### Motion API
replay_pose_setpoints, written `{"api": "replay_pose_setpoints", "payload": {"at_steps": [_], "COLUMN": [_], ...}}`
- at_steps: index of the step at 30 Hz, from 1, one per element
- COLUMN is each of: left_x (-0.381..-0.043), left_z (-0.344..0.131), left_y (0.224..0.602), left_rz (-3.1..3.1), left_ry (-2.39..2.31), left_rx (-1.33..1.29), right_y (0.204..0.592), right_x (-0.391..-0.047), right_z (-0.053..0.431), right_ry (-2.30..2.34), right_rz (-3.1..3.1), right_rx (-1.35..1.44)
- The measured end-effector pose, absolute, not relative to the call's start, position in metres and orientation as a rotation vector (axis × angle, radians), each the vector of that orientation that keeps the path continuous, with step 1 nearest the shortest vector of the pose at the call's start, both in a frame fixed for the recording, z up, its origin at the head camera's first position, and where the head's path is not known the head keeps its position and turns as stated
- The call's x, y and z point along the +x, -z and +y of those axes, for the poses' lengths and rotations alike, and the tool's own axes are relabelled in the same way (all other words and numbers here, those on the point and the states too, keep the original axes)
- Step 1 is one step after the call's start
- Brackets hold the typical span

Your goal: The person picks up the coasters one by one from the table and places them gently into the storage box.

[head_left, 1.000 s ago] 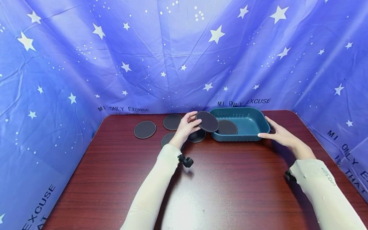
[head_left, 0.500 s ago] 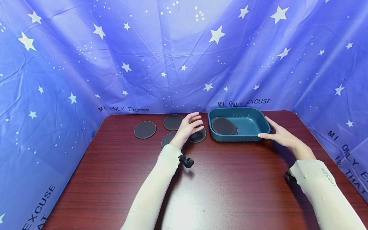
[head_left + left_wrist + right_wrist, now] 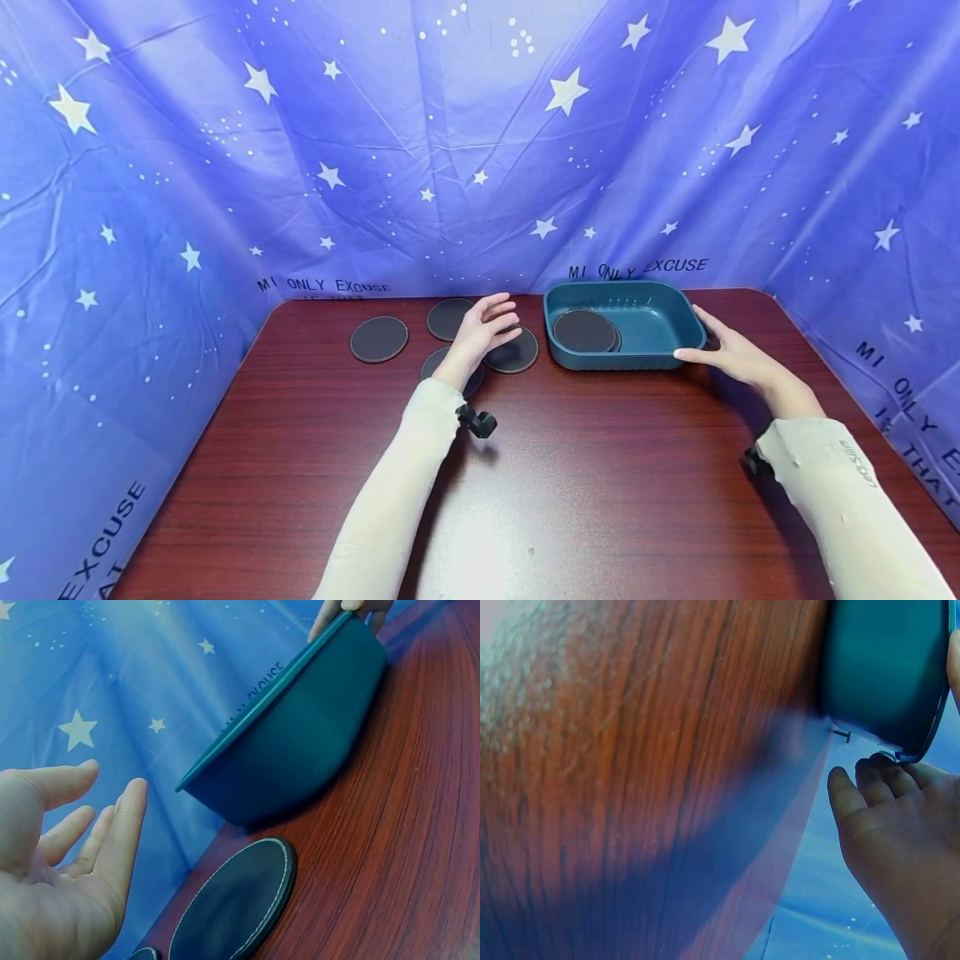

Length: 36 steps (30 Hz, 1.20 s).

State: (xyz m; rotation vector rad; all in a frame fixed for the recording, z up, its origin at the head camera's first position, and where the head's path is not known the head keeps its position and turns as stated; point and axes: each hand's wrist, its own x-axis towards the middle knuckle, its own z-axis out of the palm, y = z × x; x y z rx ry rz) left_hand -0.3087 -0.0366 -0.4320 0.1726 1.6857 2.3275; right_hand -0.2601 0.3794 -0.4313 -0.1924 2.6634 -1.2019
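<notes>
My left hand [image 3: 483,329], holding nothing, hovers with loosely spread fingers over several round black coasters on the table. Nearest to it is a coaster [image 3: 513,350] with pale edge stitching; another coaster [image 3: 450,372] is partly hidden under the wrist. At the back right stands a teal plastic basin [image 3: 667,360], and overlapping coasters [image 3: 583,331] lie flat in its left end. My right hand [image 3: 723,346] grips the basin's right end, thumb at the front corner and fingers around the far side. The left wrist view shows the left hand [image 3: 75,862] with no object between thumb and fingers.
Two more coasters lie farther left, one coaster [image 3: 378,339] apart and one coaster [image 3: 448,319] near the back edge. A dark red wood-grain table [image 3: 600,467] carries everything. A blue star-printed curtain [image 3: 420,150] hangs along the back and sides.
My left hand has let go of a coaster into the basin, where it settled onto the one inside. The hand then drew back slightly left. My right hand stays on the basin.
</notes>
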Motion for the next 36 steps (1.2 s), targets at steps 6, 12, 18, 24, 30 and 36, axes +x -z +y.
{"api": "replay_pose_setpoints", "payload": {"at_steps": [6,12,18,24,30,36], "left_x": [-0.31,-0.31,-0.312,-0.314,-0.315,-0.318], "left_z": [-0.049,-0.064,-0.081,-0.101,-0.123,-0.145], "left_y": [0.434,0.433,0.429,0.425,0.422,0.419], "left_rz": [1.694,1.698,1.725,1.734,1.746,1.787], "left_ry": [-2.343,-2.376,-2.392,-2.419,-2.459,-2.467], "left_rx": [0.168,0.136,0.103,0.063,0.053,0.013], "right_y": [0.432,0.432,0.432,0.431,0.431,0.431], "right_x": [-0.26,-0.259,-0.258,-0.258,-0.258,-0.258], "right_z": [0.379,0.379,0.378,0.378,0.378,0.378], "right_ry": [1.2,1.215,1.213,1.224,1.232,1.24], "right_rz": [2.664,2.663,2.667,2.67,2.662,2.656], "right_rx": [-0.19,-0.2,-0.205,-0.216,-0.218,-0.221]}}
